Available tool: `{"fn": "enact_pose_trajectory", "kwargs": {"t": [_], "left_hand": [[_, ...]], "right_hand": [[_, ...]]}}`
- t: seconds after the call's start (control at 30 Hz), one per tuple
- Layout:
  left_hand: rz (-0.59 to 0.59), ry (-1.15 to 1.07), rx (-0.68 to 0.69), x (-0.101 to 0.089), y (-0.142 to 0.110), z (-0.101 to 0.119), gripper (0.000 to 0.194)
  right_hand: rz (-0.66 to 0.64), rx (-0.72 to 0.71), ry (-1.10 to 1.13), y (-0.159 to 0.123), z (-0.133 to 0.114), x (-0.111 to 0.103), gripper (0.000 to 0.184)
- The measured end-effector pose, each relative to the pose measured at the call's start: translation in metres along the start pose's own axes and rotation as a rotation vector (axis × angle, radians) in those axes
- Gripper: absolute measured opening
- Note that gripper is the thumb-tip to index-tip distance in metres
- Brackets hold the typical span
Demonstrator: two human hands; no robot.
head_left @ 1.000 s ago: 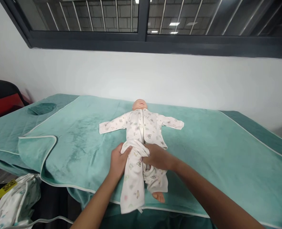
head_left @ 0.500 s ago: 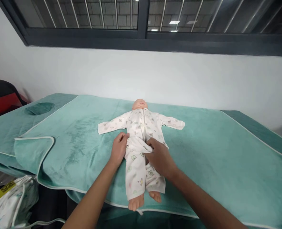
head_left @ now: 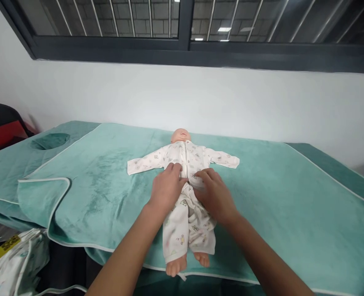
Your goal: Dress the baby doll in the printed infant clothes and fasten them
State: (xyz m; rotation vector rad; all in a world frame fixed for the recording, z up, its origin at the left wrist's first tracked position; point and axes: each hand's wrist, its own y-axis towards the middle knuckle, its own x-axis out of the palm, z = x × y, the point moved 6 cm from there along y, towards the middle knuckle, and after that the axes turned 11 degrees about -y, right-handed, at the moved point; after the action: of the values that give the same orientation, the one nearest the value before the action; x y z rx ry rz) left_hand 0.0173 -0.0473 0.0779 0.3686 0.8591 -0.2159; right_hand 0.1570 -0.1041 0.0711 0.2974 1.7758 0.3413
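A baby doll [head_left: 180, 135] lies on its back, head toward the wall and feet toward me. It wears a white patterned shirt [head_left: 185, 158] with the sleeves spread wide, and matching trousers [head_left: 176, 234]. My left hand [head_left: 167, 189] is closed on the shirt's lower front, fingers on top and thumb near the middle opening. On the other side, my right hand [head_left: 215, 195] grips the shirt's lower edge, its thumb low by the trouser waist. The waist is bunched between my hands and partly hidden by them. Both bare feet [head_left: 176, 266] stick out of the trouser legs.
A green plush sheet [head_left: 277, 205] with white piping covers the bed, one corner folded back at the left. There is a face hole [head_left: 51, 141] at the bed's left end. A patterned cloth bundle [head_left: 18, 263] sits at lower left. The wall [head_left: 231, 102] stands behind.
My left hand has moved from the trousers' side inward onto the shirt front. My right hand has let go of the trouser waistband and shifted up to the shirt's lower edge.
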Motion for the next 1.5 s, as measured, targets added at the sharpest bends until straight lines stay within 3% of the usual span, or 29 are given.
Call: {"fn": "enact_pose_trajectory", "kwargs": {"t": [0.13, 0.27, 0.33, 0.4, 0.5, 0.57, 0.63, 0.7, 0.8, 0.87, 0.93, 1.0, 1.07, 1.17, 1.37, 1.5], "left_hand": [[-0.053, 0.183, -0.143, 0.008, 0.012, -0.005, 0.033], [-0.103, 0.16, -0.024, 0.01, 0.017, -0.001, 0.024], [-0.08, 0.023, 0.009, 0.002, 0.02, -0.002, 0.024], [-0.021, -0.25, -0.075, -0.011, 0.025, -0.014, 0.024], [0.078, -0.642, -0.279, -0.029, 0.025, -0.05, 0.022], [0.1, -0.711, -0.345, -0.038, 0.021, -0.078, 0.021], [0.128, -0.704, -0.397, -0.044, 0.013, -0.109, 0.021], [0.164, -0.64, -0.446, -0.049, 0.005, -0.136, 0.02], [0.248, -0.451, -0.453, -0.055, -0.003, -0.155, 0.02], [0.313, -0.328, -0.4, -0.055, -0.005, -0.149, 0.02], [0.329, -0.253, -0.292, -0.048, -0.006, -0.13, 0.018], [0.249, -0.263, -0.138, -0.035, -0.007, -0.103, 0.015], [0.1, -0.345, -0.004, -0.022, -0.011, -0.08, 0.015], [-0.089, -0.474, 0.064, -0.015, -0.022, -0.06, 0.015], [-0.356, -0.559, 0.068, -0.019, -0.043, -0.043, 0.02], [-0.451, -0.457, 0.15, -0.019, -0.049, -0.028, 0.014]], "right_hand": [[0.031, 0.018, -0.086, 0.006, -0.004, 0.009, 0.007], [0.081, 0.023, 0.043, 0.008, -0.001, 0.011, 0.02], [0.108, 0.106, 0.239, 0.008, 0.009, 0.009, 0.021], [0.144, 0.256, 0.474, 0.008, 0.027, 0.005, 0.024], [0.248, 0.517, 0.778, 0.0, 0.069, 0.002, 0.031], [0.321, 0.653, 0.871, -0.01, 0.104, 0.001, 0.034], [0.316, 0.746, 0.807, -0.021, 0.139, 0.003, 0.034], [0.234, 0.808, 0.567, -0.033, 0.17, 0.004, 0.033], [0.179, 0.716, 0.233, -0.039, 0.188, -0.002, 0.033], [0.273, 0.592, 0.105, -0.038, 0.175, -0.011, 0.033], [0.309, 0.447, 0.101, -0.033, 0.146, -0.015, 0.031], [0.181, 0.287, 0.235, -0.027, 0.108, -0.009, 0.026], [-0.027, 0.143, 0.407, -0.024, 0.068, -0.001, 0.021], [-0.236, -0.009, 0.525, -0.026, 0.026, 0.0, 0.017], [-0.426, -0.233, 0.475, -0.029, 0.008, -0.013, 0.019], [-0.41, -0.357, 0.351, -0.03, 0.006, -0.016, 0.024]]}}
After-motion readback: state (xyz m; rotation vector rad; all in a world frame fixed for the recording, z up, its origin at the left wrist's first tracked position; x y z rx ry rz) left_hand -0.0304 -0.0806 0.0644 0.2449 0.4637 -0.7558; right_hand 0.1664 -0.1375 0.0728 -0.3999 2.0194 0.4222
